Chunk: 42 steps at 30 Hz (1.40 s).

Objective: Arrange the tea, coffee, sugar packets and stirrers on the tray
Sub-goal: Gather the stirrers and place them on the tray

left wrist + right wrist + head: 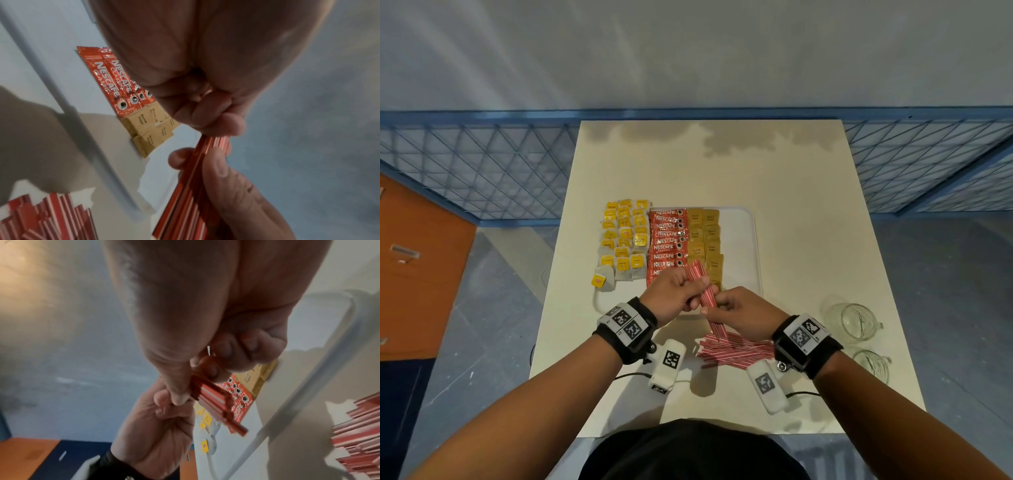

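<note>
Both hands hold one bundle of red-and-white striped stirrers (703, 289) over the near edge of the white tray (739, 246). My left hand (688, 291) grips its upper half, and my right hand (717, 305) pinches it lower down. On the tray lie yellow-tagged tea bags (623, 236) at the left, red coffee sticks (666, 240) in the middle and brown sugar packets (703, 236) beside them. More stirrers (736, 349) lie in a loose pile on the table in front of the tray. The left wrist view shows the bundle (185, 203) up close.
Two clear glass jars (856, 322) (873, 365) stand near the table's right edge. The tray's right part is bare. One tea bag (602, 281) lies at the tray's left rim. Blue mesh fencing (482, 164) runs behind the table, and an orange cabinet (414, 267) stands at the left.
</note>
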Tool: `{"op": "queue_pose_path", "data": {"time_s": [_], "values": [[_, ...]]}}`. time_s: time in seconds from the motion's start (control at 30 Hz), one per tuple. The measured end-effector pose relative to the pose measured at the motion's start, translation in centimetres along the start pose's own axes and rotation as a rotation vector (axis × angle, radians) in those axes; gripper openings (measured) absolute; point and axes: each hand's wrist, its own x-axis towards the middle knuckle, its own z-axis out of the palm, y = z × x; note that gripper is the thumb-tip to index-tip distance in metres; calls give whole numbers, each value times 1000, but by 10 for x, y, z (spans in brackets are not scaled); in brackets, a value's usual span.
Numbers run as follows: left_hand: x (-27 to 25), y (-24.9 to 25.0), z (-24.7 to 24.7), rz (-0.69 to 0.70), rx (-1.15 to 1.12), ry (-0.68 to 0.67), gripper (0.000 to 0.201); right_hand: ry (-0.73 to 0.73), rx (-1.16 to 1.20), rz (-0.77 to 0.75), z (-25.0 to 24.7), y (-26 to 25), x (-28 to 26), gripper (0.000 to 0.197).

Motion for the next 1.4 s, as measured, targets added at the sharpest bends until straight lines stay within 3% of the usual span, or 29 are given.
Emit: {"op": "queue_pose_path", "data": {"time_s": [0.07, 0.2, 0.4, 0.6, 0.77, 1.03, 1.4], "values": [[5, 0, 0, -19, -17, -8, 27, -7, -3, 35, -5, 3, 6, 27], [18, 1, 0, -46, -49, -16, 25, 24, -56, 55, -8, 12, 19, 43], [43, 13, 2, -93, -76, 48, 28, 61, -18, 56, -26, 20, 38, 36], [75, 16, -7, -61, 78, 124, 29, 140, -16, 95, -48, 26, 69, 53], [95, 20, -16, 9, 400, 217, 18, 298, -142, 220, -75, 30, 103, 48], [113, 13, -30, 63, 986, 161, 40, 399, -264, 401, -91, 36, 142, 47], [127, 4, -27, 84, 1161, 114, 52, 402, -399, 463, -93, 28, 153, 46]]}}
